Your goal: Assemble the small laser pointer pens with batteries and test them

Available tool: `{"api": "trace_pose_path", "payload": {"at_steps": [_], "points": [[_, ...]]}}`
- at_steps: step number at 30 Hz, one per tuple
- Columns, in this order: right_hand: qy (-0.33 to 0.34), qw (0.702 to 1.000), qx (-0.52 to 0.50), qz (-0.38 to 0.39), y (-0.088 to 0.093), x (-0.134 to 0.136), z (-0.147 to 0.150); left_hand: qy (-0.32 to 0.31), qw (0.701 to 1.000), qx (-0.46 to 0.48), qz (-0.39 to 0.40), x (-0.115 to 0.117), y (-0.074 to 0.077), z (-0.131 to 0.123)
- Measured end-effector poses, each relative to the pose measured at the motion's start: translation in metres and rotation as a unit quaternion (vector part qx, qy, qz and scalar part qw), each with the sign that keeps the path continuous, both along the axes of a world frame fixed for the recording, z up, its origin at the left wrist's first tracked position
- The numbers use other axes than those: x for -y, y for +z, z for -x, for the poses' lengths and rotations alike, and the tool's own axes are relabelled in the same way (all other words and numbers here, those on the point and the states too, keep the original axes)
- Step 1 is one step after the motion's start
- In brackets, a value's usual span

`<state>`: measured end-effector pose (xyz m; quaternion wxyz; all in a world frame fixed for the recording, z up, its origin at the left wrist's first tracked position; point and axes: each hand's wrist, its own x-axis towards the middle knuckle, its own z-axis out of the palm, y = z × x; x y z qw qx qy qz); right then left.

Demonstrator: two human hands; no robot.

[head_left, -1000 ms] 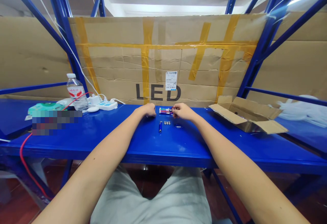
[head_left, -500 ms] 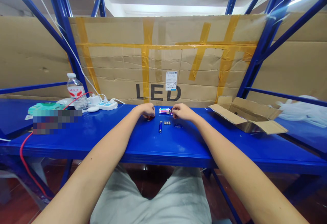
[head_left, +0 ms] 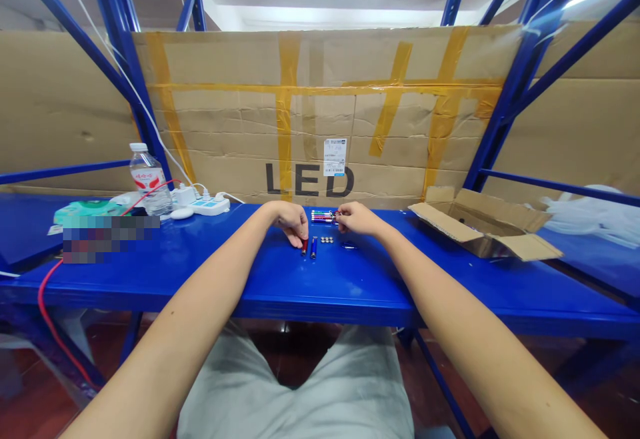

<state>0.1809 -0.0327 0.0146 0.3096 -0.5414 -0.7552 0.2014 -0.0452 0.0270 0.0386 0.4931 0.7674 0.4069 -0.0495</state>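
Pinched between the fingertips of my left hand [head_left: 293, 221] is a small red tube [head_left: 305, 248], upright in the picture and just left of a similar blue tube [head_left: 313, 248] on the blue table. Several small round silver pieces [head_left: 327, 240] sit in rows to the right of the blue tube. Behind them lie several coloured tubes [head_left: 321, 216] side by side. My right hand [head_left: 353, 217] is closed at their right end, on something reddish, small and mostly hidden by the fingers. Below that hand lies a dark blue object [head_left: 349, 246], too small to make out.
An open cardboard box [head_left: 490, 225] stands on the right of the table [head_left: 320, 285]. At the left are a water bottle [head_left: 149, 182], a white power strip [head_left: 210, 206] with cables, and a green package [head_left: 90, 212]. A large cardboard sheet [head_left: 240, 139] rises behind.
My left hand has opened out from its curled pose and moved slightly right and nearer, bringing the red tube beside the blue one. My right hand has barely moved.
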Motion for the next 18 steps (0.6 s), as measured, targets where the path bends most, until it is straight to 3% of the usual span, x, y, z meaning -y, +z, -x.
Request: {"api": "trace_pose_path", "payload": {"at_steps": [8, 12, 15, 18], "points": [[0.0, 1.0, -0.008, 0.006, -0.003, -0.004, -0.001, -0.036, 0.999, 0.015, 0.018, 0.001, -0.003, -0.002], [0.002, 1.0, -0.02, 0.011, -0.002, -0.002, 0.0, -0.022, 1.0, 0.007, 0.011, 0.002, -0.002, -0.002], [0.011, 0.998, -0.056, 0.026, 0.0, -0.001, 0.003, 0.042, 0.996, 0.002, -0.083, 0.004, 0.004, -0.003], [0.032, 0.99, -0.123, 0.055, 0.004, 0.001, 0.006, 0.111, 0.958, 0.082, -0.25, 0.008, 0.009, -0.01]]}}
